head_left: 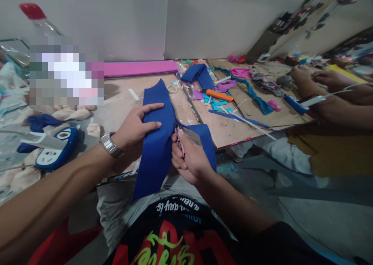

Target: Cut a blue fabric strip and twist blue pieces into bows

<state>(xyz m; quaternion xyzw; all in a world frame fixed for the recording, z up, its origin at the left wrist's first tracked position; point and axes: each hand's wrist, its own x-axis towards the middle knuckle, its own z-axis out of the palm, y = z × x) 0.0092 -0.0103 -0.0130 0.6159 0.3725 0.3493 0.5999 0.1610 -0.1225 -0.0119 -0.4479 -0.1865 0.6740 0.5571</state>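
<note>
Blue fabric pressed under left hand on tabletop; right hand grips pink-handled scissors at fabric's edge.

Silver metal watch, black printed T-shirt.

This looks like a small craft workshop. Fabric scraps and an orange cutter litter the table; a co-worker's hands work alongside.

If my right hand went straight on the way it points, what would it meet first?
Your right hand would probably meet the blue fabric first, right at the scissors; depth there is hard to judge.
</note>
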